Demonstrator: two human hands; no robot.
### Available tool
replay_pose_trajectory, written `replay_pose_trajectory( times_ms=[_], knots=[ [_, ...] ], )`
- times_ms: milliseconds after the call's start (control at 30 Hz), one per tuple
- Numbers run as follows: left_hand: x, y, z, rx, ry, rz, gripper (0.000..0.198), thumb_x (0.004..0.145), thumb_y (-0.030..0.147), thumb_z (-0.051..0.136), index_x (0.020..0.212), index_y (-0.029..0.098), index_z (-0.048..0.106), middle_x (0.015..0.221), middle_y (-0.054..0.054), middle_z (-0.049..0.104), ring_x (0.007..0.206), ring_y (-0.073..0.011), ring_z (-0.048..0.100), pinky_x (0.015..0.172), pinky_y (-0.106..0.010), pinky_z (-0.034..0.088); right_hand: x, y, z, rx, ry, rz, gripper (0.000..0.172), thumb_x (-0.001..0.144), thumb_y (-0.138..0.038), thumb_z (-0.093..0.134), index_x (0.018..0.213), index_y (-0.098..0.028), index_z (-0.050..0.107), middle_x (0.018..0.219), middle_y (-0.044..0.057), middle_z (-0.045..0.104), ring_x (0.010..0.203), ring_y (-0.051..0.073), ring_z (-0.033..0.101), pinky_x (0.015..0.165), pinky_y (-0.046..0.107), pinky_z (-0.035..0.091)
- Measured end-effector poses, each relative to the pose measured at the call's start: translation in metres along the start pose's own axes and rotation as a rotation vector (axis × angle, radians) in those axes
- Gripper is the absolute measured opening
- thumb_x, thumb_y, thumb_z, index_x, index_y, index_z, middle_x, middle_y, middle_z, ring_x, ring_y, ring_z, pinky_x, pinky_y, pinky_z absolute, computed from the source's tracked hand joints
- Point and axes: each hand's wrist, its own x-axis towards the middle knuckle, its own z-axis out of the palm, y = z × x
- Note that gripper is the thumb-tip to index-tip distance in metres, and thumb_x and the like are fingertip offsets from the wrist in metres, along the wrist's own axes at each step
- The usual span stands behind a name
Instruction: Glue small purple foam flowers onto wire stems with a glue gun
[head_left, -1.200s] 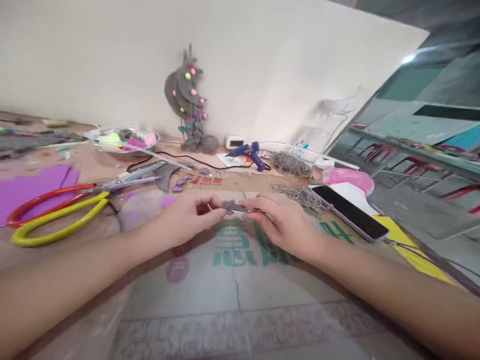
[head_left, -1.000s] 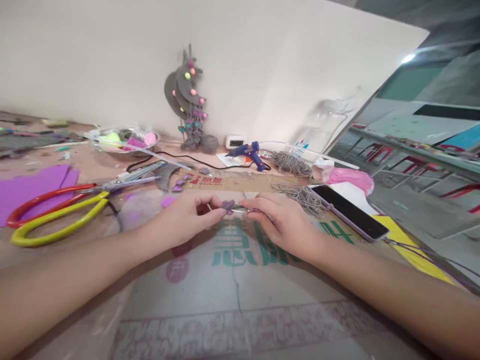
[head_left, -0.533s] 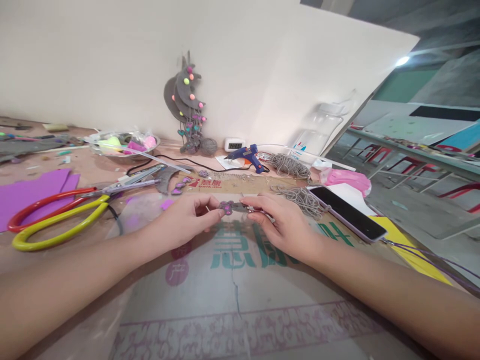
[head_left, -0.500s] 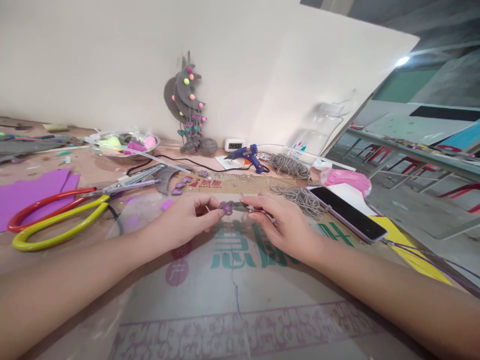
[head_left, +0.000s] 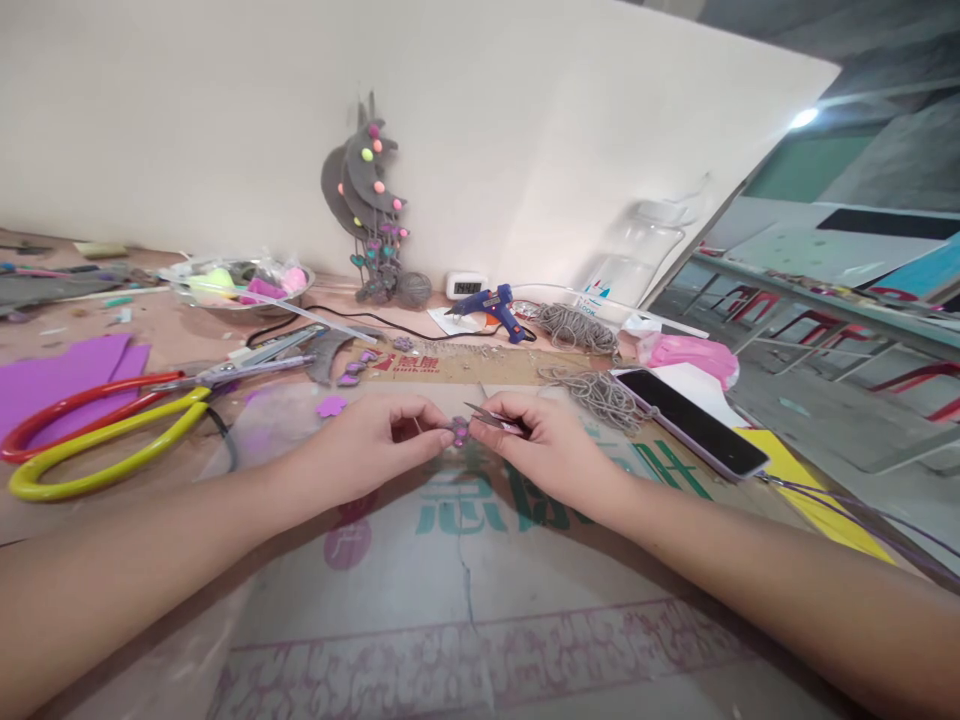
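Felt flower (head_left: 460, 432), purple on gray, sits between the hands over printed cardboard (head_left: 390, 600); widest working room looks to be on its near side. Left hand (head_left: 382, 440) has it in a narrow thumb-to-fingertip pinch. Right hand (head_left: 551, 445) is closed around a pointed metal tool (head_left: 489, 415), exact type unclear. Best: grip by the rim, angle the tip off left fingertips. Right of flower: loose gray yarn (head_left: 600, 398), snag risk, then phone (head_left: 690, 422). Beyond flower: glue gun (head_left: 491, 302).

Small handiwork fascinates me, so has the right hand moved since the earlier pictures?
Yes, slightly. Judged against the phone, the right hand has shifted left, coming nearer the left hand.
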Motion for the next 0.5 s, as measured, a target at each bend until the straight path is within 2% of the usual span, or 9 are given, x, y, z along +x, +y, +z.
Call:
replay_pose_trajectory(
  times_ms=[167, 300, 500],
  knots=[
    [0.002, -0.0004, -0.0023, -0.059, 0.008, 0.004, 0.028, 0.083, 0.039, 0.045, 0.077, 0.017, 0.062, 0.065, 0.001, 0.057, 0.058, -0.0099, 0.051, 0.054, -0.02, 0.041, -0.0007, -0.0014, -0.0014, 0.061, -0.007, 0.046, 0.025, 0.081, -0.036, 0.052, 0.066, -0.016, 0.053, 0.057, -0.005, 0.038, 0.05, 0.007, 0.032, 0.048, 0.02, 0.028],
    [0.0019, 0.0012, -0.0025, -0.051, 0.005, -0.007, 0.027, 0.08, 0.039, 0.049, 0.088, 0.018, 0.065, 0.073, 0.0, 0.062, 0.061, -0.0108, 0.053, 0.054, -0.02, 0.041, -0.0004, -0.0013, -0.0003, 0.045, -0.004, 0.016, 0.024, 0.082, -0.036, 0.051, 0.068, -0.016, 0.053, 0.059, -0.004, 0.039, 0.054, 0.007, 0.033, 0.05, 0.02, 0.029],
    [0.0011, 0.0053, -0.0014, -0.068, 0.031, -0.049, 0.023, 0.078, 0.036, 0.051, 0.08, 0.017, 0.064, 0.066, 0.001, 0.059, 0.057, -0.0104, 0.05, 0.051, -0.02, 0.038, -0.0004, 0.0034, 0.0035, 0.044, -0.037, -0.018, 0.022, 0.082, -0.035, 0.051, 0.071, -0.016, 0.053, 0.059, -0.004, 0.039, 0.053, 0.008, 0.035, 0.048, 0.02, 0.029]
  ],
)
